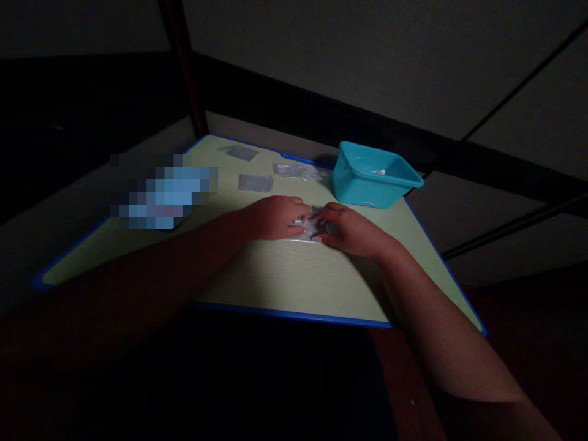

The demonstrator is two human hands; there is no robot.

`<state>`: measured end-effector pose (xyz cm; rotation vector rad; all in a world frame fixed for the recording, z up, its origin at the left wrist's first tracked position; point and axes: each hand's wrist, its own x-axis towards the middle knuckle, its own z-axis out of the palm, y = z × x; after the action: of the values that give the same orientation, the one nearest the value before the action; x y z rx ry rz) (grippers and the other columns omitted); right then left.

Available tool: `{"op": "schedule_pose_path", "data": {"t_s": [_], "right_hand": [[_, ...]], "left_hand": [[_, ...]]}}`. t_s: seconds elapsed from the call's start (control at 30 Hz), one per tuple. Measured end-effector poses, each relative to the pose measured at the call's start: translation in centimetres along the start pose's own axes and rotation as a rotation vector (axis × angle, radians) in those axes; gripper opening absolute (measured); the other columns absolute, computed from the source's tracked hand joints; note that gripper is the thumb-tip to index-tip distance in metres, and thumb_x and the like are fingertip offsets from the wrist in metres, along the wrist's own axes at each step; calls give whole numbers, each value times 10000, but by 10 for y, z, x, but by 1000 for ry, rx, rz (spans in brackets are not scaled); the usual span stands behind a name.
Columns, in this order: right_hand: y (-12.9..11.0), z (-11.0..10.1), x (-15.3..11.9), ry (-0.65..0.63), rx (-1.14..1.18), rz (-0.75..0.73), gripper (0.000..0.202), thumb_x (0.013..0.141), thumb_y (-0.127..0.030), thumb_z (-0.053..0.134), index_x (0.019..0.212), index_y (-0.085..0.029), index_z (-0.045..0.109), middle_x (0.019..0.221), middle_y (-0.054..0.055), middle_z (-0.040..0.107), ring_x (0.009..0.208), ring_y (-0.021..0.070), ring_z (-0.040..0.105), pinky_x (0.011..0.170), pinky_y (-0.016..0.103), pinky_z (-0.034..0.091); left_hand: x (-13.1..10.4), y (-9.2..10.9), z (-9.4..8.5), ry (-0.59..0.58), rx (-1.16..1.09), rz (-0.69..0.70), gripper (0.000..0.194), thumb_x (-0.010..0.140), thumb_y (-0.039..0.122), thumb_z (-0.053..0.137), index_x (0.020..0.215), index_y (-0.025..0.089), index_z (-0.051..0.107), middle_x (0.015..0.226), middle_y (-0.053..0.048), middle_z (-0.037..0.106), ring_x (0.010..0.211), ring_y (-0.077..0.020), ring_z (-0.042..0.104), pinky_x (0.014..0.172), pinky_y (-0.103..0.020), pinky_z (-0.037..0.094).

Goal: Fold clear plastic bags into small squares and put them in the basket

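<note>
A small clear plastic bag (pixel 305 232) lies on the pale tabletop between my two hands. My left hand (pixel 280 217) is at its left side, fingers curled, with the thumb and fingertips closed on the plastic. From the right, my right hand (pixel 351 228) bends over the bag, and its thumb and fingers grip the film. The fingers partly cover the bag, and whatever is inside is too dim to make out.
A turquoise plastic basket (pixel 374 190) stands at the back right with some clear plastic inside. Behind my hands lie flat clear packets (pixel 255 182), (pixel 241 152) and crumpled plastic bags (pixel 298 171). A blurred-out bluish device (pixel 168 193) is at the left. Blue edging (pixel 294 315) borders the table.
</note>
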<state>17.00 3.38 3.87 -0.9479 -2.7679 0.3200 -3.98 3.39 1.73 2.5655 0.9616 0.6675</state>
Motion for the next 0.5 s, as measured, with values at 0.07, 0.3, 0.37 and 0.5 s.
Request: {"op": "schedule_pose_path", "data": {"t_s": [0.07, 0.3, 0.37, 0.5], "right_hand": [[-1, -4, -2, 16, 2, 0, 287, 738, -201, 647, 1010, -118, 610, 956, 108, 576, 884, 206, 526, 797, 321, 411], [10, -23, -8, 141, 302, 439, 104, 769, -261, 560, 777, -173, 506, 682, 7, 528, 626, 134, 493, 596, 265, 425], [13, -24, -7, 227, 613, 601, 83, 761, -239, 530, 790, -191, 469, 710, -3, 517, 641, 133, 515, 571, 267, 457], [15, -22, -2, 270, 1144, 739, 135, 709, -204, 546, 810, -209, 455, 694, -18, 497, 680, 150, 552, 567, 331, 527]], "left_hand": [[0, 0, -2, -43, 99, 2, 188, 770, 293, 560, 884, 155, 618, 812, -32, 557, 731, -161, 517, 653, -241, 328], [0, -6, 0, -54, 147, -10, 244, 817, 361, 518, 922, 153, 590, 842, -35, 565, 739, -155, 538, 671, -247, 369], [-1, -7, 1, -51, 128, -14, 237, 816, 360, 521, 916, 155, 588, 843, -33, 558, 746, -157, 538, 673, -248, 375], [-3, -7, 2, -60, 82, -44, 247, 808, 369, 531, 926, 159, 584, 850, -34, 547, 754, -161, 536, 681, -253, 387]]}}
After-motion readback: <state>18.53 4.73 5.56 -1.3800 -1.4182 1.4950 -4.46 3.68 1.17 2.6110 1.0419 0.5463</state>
